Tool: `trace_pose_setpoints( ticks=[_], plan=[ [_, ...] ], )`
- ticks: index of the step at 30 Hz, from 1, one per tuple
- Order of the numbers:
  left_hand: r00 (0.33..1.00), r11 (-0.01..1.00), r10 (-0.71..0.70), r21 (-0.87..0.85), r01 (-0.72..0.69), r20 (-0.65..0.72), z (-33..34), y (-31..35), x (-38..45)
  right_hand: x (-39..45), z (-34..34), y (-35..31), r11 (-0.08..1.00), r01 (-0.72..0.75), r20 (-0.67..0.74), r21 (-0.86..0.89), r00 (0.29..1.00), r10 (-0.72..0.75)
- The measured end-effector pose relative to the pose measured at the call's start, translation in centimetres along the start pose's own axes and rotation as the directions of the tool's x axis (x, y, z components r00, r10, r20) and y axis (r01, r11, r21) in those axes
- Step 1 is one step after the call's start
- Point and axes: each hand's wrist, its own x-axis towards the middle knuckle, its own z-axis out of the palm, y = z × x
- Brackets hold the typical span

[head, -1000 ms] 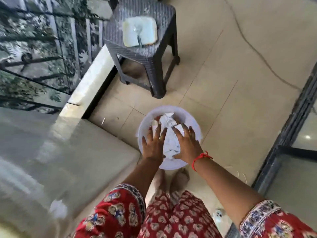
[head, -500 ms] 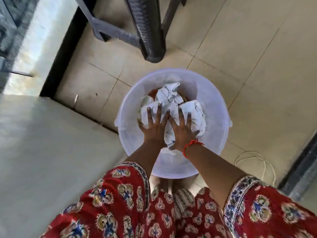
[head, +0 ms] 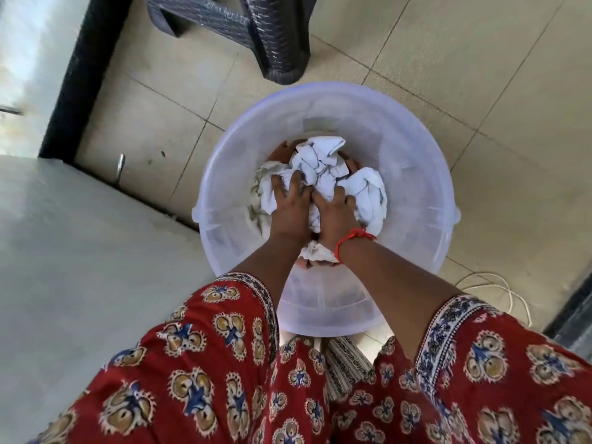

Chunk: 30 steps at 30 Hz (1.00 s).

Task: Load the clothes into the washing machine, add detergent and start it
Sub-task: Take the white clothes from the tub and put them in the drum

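Both hands reached down into a round translucent white plastic tub (head: 416, 149) on the beige tiled floor (head: 480, 75). Left hand (head: 288, 206) and right hand (head: 333, 216), side by side and touching, had their fingers curled into a crumpled heap of white clothes (head: 323, 168) inside the tub, gripping the fabric. Just beyond the tub stood a dark woven-pattern plastic stool (head: 275, 43).

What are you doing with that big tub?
A person is bent over a see-through plastic tub on the tiled floor. The left hand and the right hand are both down inside it, fingers closing on a bundle of white clothes. Nothing has been lifted out yet, so loading the washing machine has not begun.
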Motion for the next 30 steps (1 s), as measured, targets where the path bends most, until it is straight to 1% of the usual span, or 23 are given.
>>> trace_pose_setpoints(
  ticks=[2, 4, 8, 10, 11, 13, 15, 18, 21, 25, 30],
  plan=[
    [1.000, 0.999, 0.022, -0.041, -0.022, 0.000, -1.0, 0.2, -0.1, 0.3, -0.5, 0.0, 0.998, 0.020, -0.007, 0.059, 1.000, -0.020],
    [0.999, 0.999, 0.044, -0.025, -0.044, -0.011, -2.1, 0.6, -0.6, -0.3, -1.4, -0.2, 0.996, 0.026, -0.006, 0.089, 1.000, -0.026],
    [1.000, 0.999, -0.005, -0.053, 0.004, -0.019, -5.7, 2.3, -4.0, -4.3, -5.2, -1.5, 0.992, 0.026, -0.039, 0.123, 0.999, -0.021],
    [0.999, 0.998, 0.005, -0.060, -0.007, -0.038, -8.3, 3.5, -6.2, -6.8, -7.7, -2.2, 0.989, 0.033, -0.068, 0.147, 0.997, -0.023],
    [0.998, 0.997, 0.012, -0.070, -0.016, -0.055, -10.0, 4.2, -7.6, -8.4, -9.4, -2.7, 0.987, 0.048, -0.079, 0.154, 0.996, -0.037],
    [0.989, 0.993, 0.035, -0.107, -0.051, -0.145, -13.5, 5.9, -10.6, -11.9, -13.4, -3.5, 0.982, 0.071, -0.088, 0.175, 0.995, -0.057],
    [0.978, 0.985, 0.040, -0.154, -0.073, -0.206, -17.1, 7.9, -13.6, -15.5, -17.6, -4.5, 0.980, 0.089, -0.093, 0.180, 0.993, -0.073],
    [0.977, 0.978, 0.012, -0.200, -0.056, -0.213, -23.7, 11.0, -18.4, -20.9, -24.4, -6.1, 0.979, 0.108, -0.125, 0.170, 0.988, -0.088],
    [0.963, 0.978, 0.025, -0.195, -0.080, -0.269, -29.8, 13.6, -22.5, -25.6, -30.6, -8.0, 0.980, 0.131, -0.167, 0.147, 0.980, -0.106],
    [0.920, 0.979, 0.017, -0.180, -0.095, -0.393, -38.0, 16.5, -28.0, -31.5, -38.6, -10.9, 0.975, 0.194, -0.259, 0.106, 0.952, -0.161],
    [0.841, 0.972, 0.010, -0.191, -0.134, -0.542, -47.3, 18.7, -35.1, -39.0, -47.8, -14.9, 0.939, 0.334, -0.343, 0.079, 0.894, -0.290]
  ],
)
